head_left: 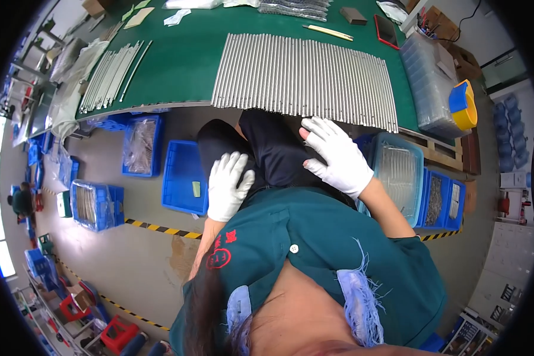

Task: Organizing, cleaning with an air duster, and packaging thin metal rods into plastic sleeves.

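Note:
A wide row of thin silver metal rods (302,77) lies side by side on the green table (178,65), their near ends along its front edge. My right hand (336,157), in a white glove with bare skin showing at some fingertips, is open just below these ends, fingers spread. Whether its fingertips touch the rods I cannot tell. Over my lap, away from the table, my left hand (226,185) is also gloved in white and open, holding nothing. A smaller, looser group of rods (110,77) lies at the table's left.
Clear plastic trays (424,83) and a yellow-and-blue tape roll (463,105) stand at the right. Toward the back lie a pale yellow cutter (329,32) and a red-edged phone (387,31). Blue bins (181,178) stand on the floor at left; a lidded container (396,178) is at right.

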